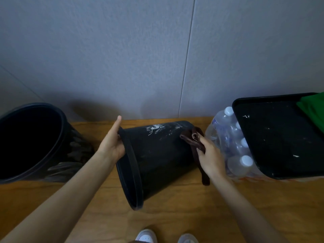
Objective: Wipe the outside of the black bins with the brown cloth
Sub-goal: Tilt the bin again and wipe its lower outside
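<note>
A black bin (157, 158) lies on its side on the wooden floor, its open mouth turned to the left and its base to the right. White scuff marks show on its upper wall. My left hand (112, 142) grips the bin's rim at the top left, index finger pointing up. My right hand (210, 155) presses the brown cloth (192, 139) against the bin's wall near the base; a strip of the cloth hangs down. A second black bin (31, 142) stands tilted at the far left, its mouth facing me.
A shrink-wrapped pack of water bottles (233, 142) sits just right of the bin's base. A black tray-like container (273, 137) with something green (313, 109) in it leans over the bottles. A grey wall (157, 58) rises behind. My shoes (147, 236) show at the bottom.
</note>
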The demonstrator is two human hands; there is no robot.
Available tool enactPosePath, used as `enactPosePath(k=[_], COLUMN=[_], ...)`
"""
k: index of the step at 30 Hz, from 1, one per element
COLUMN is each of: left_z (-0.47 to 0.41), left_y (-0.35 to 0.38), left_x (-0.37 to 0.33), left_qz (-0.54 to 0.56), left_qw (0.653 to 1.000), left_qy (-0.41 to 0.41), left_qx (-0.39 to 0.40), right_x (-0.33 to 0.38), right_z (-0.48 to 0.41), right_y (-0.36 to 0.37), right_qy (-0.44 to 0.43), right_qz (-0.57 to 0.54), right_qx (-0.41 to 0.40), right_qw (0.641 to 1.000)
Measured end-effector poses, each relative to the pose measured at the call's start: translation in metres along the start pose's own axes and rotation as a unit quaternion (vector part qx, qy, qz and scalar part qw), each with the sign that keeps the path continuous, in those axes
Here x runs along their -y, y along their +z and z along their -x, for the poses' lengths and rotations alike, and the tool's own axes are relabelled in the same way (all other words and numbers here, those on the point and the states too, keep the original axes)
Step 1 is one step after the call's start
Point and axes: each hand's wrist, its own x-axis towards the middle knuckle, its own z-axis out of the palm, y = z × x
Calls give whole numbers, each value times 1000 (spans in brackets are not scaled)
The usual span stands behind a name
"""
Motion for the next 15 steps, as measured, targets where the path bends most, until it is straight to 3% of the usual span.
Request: enactPosePath(k=[4, 10, 15], left_z=[6, 10, 10], left_y=[-12, -4, 4], left_x=[26, 31, 31], left_qz=[-92, -71, -68], left_qw=[993, 996, 997], left_qy=[71, 50, 37], left_qx=[36, -11, -5], right_x=[7, 11, 42], right_z=[-14, -34, -24], right_y=[0, 12, 25], right_qy=[1, 25, -3], right_qz=[15, 54, 74], right_qx=[6, -25, 13], right_qw=[1000, 998, 997])
